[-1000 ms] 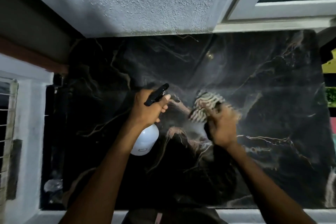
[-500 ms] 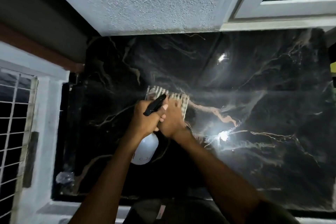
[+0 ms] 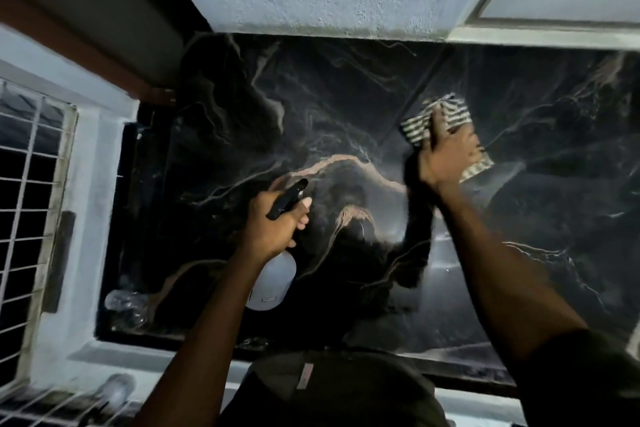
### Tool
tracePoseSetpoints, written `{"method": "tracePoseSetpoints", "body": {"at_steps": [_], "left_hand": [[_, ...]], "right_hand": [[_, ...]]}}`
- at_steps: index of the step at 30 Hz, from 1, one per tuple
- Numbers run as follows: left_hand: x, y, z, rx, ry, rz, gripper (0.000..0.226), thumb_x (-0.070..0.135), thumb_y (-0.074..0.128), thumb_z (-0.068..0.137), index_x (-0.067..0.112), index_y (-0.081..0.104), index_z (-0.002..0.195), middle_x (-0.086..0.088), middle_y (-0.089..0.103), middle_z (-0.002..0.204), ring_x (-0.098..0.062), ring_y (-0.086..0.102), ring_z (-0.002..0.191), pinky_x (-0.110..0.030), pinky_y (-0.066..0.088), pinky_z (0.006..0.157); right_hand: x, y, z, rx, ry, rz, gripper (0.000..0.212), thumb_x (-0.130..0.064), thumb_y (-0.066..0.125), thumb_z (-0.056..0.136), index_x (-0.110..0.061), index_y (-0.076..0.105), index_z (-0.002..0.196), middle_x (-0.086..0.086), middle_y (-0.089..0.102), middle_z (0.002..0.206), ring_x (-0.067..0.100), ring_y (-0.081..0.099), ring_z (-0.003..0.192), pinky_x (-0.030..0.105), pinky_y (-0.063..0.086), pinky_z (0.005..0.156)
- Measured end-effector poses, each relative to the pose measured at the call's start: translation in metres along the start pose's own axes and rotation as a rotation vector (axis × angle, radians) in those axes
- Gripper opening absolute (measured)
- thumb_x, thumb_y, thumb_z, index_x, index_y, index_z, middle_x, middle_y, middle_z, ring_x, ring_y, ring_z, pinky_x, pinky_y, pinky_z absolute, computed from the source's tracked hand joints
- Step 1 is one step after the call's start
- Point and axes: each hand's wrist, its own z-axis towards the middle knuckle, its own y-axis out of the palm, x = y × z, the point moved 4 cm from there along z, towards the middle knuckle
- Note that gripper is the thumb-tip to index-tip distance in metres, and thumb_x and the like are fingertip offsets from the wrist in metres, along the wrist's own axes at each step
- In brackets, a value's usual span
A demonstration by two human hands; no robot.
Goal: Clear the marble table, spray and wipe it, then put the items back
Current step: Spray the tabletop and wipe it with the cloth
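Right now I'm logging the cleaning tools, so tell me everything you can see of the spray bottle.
The spray bottle has a rounded white body, apparently plastic, with a small label low on its side, and a black trigger head. The left hand grips it round the neck, fingers curled under the head, holding it tilted above the dark marble table, nozzle toward the far side. Only that hand appears to touch it. Its fill level cannot be told.

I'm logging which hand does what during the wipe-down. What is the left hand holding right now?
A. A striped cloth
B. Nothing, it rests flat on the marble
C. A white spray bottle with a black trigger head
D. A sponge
C: the left hand grips the black trigger head of the white spray bottle above the marble table, while the right hand presses the striped cloth onto the marble.
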Motion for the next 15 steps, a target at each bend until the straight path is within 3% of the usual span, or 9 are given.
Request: {"method": "tracePoseSetpoints", "body": {"at_steps": [4, 9, 12, 15], "left_hand": [[-0.006, 0.012, -0.013, -0.045, -0.050, -0.007, 0.024, 0.025, 0.069, 0.092, 0.006, 0.071, 0.076, -0.013, 0.071, 0.072, -0.020, 0.066, 0.066, -0.031, 0.051, 0.049], [-0.014, 0.019, -0.035, -0.070, 0.015, 0.050, 0.024, 0.025, 0.068, 0.092, 0.008, 0.072, 0.075, -0.014, 0.073, 0.073, -0.016, 0.067, 0.061, -0.028, 0.050, 0.045], [-0.028, 0.019, -0.048, -0.086, 0.042, 0.022, 0.024, 0.022, 0.069, 0.091, 0.003, 0.070, 0.075, -0.020, 0.070, 0.072, -0.019, 0.063, 0.057, -0.028, 0.047, 0.043], [-0.045, 0.018, -0.060, -0.104, 0.055, 0.014, 0.022, 0.019, 0.069, 0.090, 0.004, 0.068, 0.075, -0.017, 0.069, 0.069, -0.019, 0.061, 0.055, -0.028, 0.046, 0.042]], "right_hand": [[-0.042, 0.030, -0.108, -0.131, -0.357, 0.046, 0.068, -0.038, 0.055, 0.092, -0.043, 0.031, 0.155, 0.020, 0.044, 0.123, 0.036, 0.044, 0.111, 0.055, 0.031, 0.102], [-0.017, 0.044, -0.246, -0.359, -0.737, -0.003, 0.068, -0.034, 0.057, 0.091, -0.048, 0.031, 0.152, 0.005, 0.039, 0.103, 0.026, 0.047, 0.090, 0.043, 0.039, 0.079], [0.048, 0.032, -0.241, -0.265, -0.674, 0.041, 0.054, -0.041, 0.044, 0.097, -0.052, 0.034, 0.150, 0.007, 0.044, 0.103, 0.026, 0.048, 0.087, 0.044, 0.041, 0.078], [0.099, 0.019, -0.196, -0.070, -0.337, 0.089, 0.051, -0.049, 0.032, 0.099, -0.049, 0.035, 0.150, 0.017, 0.047, 0.108, 0.034, 0.049, 0.094, 0.049, 0.040, 0.086]]}}
